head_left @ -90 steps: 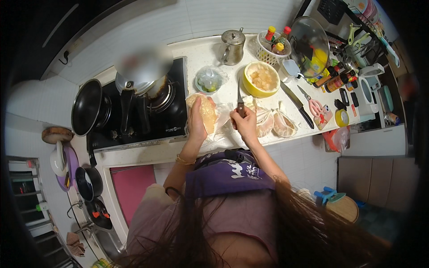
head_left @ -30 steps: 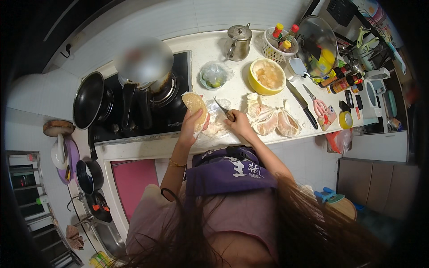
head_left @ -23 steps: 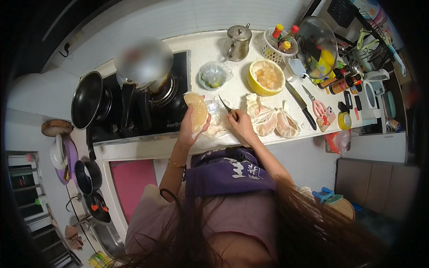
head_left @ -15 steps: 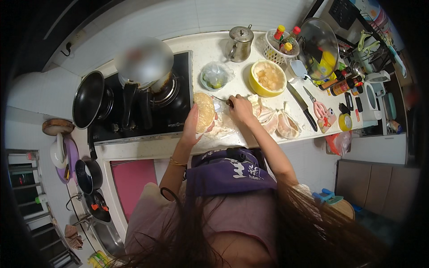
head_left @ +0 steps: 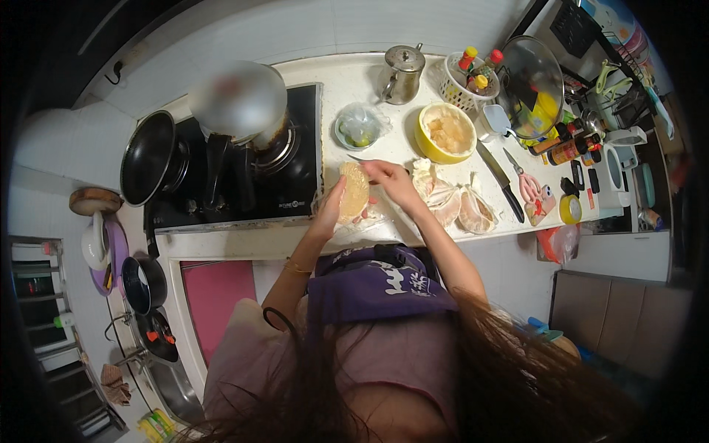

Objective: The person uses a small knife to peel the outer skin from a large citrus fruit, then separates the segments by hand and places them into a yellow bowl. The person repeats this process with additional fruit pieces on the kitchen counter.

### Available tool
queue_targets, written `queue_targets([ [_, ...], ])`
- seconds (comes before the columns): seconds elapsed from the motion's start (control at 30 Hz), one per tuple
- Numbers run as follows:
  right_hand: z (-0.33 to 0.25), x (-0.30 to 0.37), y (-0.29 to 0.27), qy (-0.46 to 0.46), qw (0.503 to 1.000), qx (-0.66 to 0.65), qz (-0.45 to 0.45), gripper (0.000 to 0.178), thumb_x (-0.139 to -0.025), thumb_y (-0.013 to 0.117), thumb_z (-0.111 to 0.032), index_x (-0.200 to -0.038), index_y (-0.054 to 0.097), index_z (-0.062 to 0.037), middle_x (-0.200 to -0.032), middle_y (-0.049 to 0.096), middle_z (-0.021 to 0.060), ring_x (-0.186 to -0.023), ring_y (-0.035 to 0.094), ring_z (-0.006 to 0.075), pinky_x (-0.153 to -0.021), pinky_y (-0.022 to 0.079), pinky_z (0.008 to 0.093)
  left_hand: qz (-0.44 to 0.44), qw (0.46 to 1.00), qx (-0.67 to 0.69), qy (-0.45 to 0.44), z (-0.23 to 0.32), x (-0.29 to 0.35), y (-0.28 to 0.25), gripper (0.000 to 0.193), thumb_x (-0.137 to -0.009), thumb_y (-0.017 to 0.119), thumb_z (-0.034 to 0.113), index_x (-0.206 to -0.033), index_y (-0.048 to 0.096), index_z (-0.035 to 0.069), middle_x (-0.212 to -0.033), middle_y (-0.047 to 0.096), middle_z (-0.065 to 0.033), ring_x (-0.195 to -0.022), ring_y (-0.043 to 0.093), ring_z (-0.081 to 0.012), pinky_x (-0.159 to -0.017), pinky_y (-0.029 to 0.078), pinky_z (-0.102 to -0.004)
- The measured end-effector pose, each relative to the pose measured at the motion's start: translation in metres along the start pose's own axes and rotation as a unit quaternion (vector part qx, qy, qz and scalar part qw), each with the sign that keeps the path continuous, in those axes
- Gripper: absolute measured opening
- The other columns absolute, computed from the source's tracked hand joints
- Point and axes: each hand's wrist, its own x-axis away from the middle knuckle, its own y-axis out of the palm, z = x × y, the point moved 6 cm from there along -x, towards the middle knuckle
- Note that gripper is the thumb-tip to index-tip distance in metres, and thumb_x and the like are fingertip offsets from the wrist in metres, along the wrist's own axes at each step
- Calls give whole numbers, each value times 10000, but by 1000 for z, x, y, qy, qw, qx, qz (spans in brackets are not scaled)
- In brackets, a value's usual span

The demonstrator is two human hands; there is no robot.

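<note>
Fruit (head_left: pixel 354 193), apparently part-worked, clasped above counter (head_left: pixel 347 80) in left hand (head_left: pixel 330 210); knife (head_left: pixel 356 158) gripped in right hand (head_left: pixel 393 183) at upper edge. Pieces (head_left: pixel 448 134) already in bowl (head_left: pixel 431 152); wedges (head_left: pixel 476 212) alongside, whether intact or spent unclear.

A head-worn fisheye looks down at the near counter (head_left: pixel 401 134), its rim perhaps too dark.

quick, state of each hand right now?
Left hand: closed around the pale fruit piece.
Right hand: closed, holding the small knife; its blade shows beyond the fingers, handle hidden.
</note>
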Motion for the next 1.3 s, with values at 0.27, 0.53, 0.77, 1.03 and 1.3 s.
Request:
queue_targets([
  [0.27, 15, 6, -9, -4, 995, 102, 13, 263, -781, 690, -180, -957, 653, 12, -707, 600, 25, -659, 533, 75, -620, 452, 225, 10, 999, -33, 34, -42, -16, -25, 267, -946, 468, 185, -1092, 506, -35, -992, 599, -94, -803, 620, -154, -715, 507, -259],
  [0.53, -3, 10, -13, -31, 991, 126, 25, 213, -808, 652, -97, -971, 639, 39, -758, 590, -6, -706, 523, 62, -657, 446, 200, 54, 988, -115, 88, -33, -16, -38, 155, -924, 496, 126, -973, 577, 4, -917, 603, -30, -823, 565, -83, -731, 450, -214],
  [0.77, 13, 10, -18, 18, 999, 19, 19, 227, -820, 646, -83, -1018, 634, 26, -813, 626, 6, -716, 546, 51, -653, 443, 194, 24, 992, -73, 103, -29, -17, -34, 127, -917, 520, 130, -876, 576, 24, -794, 584, 0, -706, 538, -62, -669, 433, -198],
  [1.03, 18, 12, -15, 90, 994, -65, 16, 239, -855, 609, -153, -1050, 629, -17, -871, 648, 25, -735, 594, 82, -649, 477, 232, 14, 987, -111, 112, -24, -16, -28, 137, -930, 499, 137, -879, 567, 30, -781, 577, -5, -694, 539, -72, -653, 436, -210],
  [1.3, 31, 20, -2, 133, 964, -231, 2, 181, -875, 572, -158, -1005, 613, -38, -874, 640, 36, -755, 605, 105, -695, 495, 247, 8, 989, -70, 130, -9, -16, -16, 59, -923, 513, 100, -912, 517, 42, -827, 578, -36, -723, 547, -80, -663, 441, -215],
])
